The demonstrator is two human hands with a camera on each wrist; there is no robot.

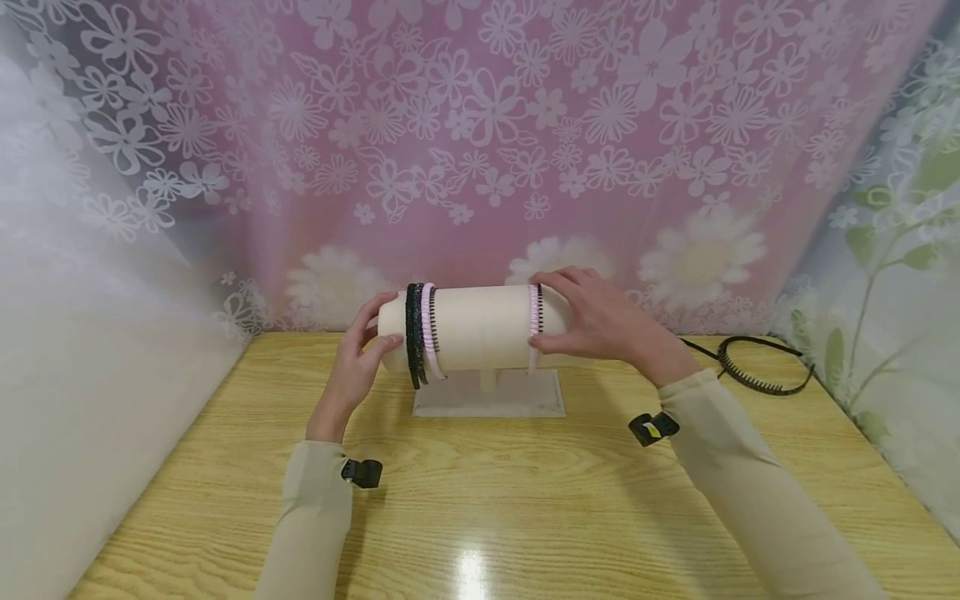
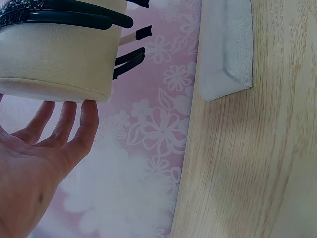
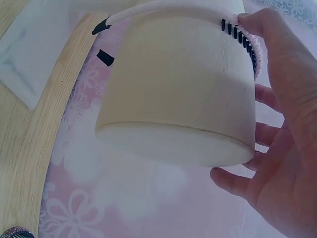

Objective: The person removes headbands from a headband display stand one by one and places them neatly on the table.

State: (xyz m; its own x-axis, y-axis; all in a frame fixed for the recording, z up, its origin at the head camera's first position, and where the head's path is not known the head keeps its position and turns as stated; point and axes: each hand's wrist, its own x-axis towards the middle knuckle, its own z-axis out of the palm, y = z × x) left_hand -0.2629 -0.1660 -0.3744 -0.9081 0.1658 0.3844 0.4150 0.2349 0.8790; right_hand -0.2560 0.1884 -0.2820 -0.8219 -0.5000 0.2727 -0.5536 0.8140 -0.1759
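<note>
At pink headband (image 1: 534,321), right hand (image 1: 603,317), fingers (image 1: 558,280) curved

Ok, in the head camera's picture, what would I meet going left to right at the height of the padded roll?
Left hand → dark headbands → first pink headband → padded roll's bare middle → second pink headband → right hand → dark toothed band.

wood-grain table (image 1: 480,483) | display stand (image 1: 483,329) near far edge | black headbands (image 1: 759,387) at far right
</note>
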